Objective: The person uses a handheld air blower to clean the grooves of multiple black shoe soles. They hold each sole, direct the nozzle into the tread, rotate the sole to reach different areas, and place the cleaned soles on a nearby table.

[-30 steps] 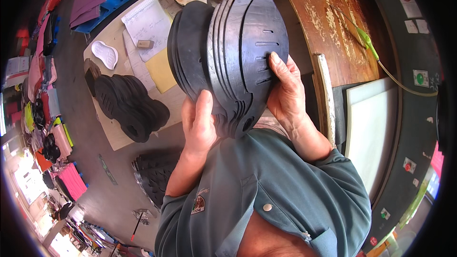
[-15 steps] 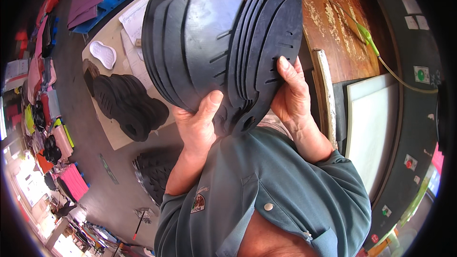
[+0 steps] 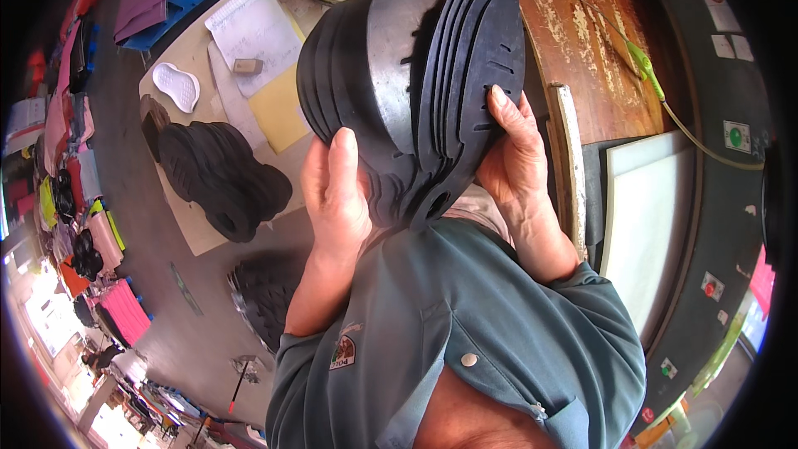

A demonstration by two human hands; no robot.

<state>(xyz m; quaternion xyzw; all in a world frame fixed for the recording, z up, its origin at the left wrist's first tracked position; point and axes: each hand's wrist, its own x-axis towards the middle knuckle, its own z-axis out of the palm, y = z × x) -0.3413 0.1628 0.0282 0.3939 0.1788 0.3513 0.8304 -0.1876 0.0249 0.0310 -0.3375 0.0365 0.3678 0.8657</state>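
Two-handed grasp on one stack of dark soles (image 3: 391, 91), held aloft just beyond the grey-green shirt (image 3: 399, 291). Gripped at lower left by the left hand (image 3: 339, 191), with thumb straight, pointing away from the shirt and laid at the stack's edge, and with remaining fingers partly hidden behind. Gripped at the right by the right hand (image 3: 517, 154), with thumb pressed to the slotted face of the outermost sole and fingers curled behind, mostly out of sight. Raised at both wrists, with forearms converging slightly toward the stack on either side of the shirt front. Long axis of the stack: running away from the shirt, broad rounded ends pointing outward, narrower holed end nearest the shirt. Spread like a fan into two groups, leaning left and right, with a shiny grey face exposed between; gathered close together at the near ends. Beyond the shirt to the left: pale table (image 3: 195, 54), bearing a second pile of dark soles (image 3: 220, 170) and, farther off, a white sole-shaped piece (image 3: 175, 87). Beyond the shirt to the right: worn brown board (image 3: 573, 66), with a green-handled tool (image 3: 642, 61) over it.
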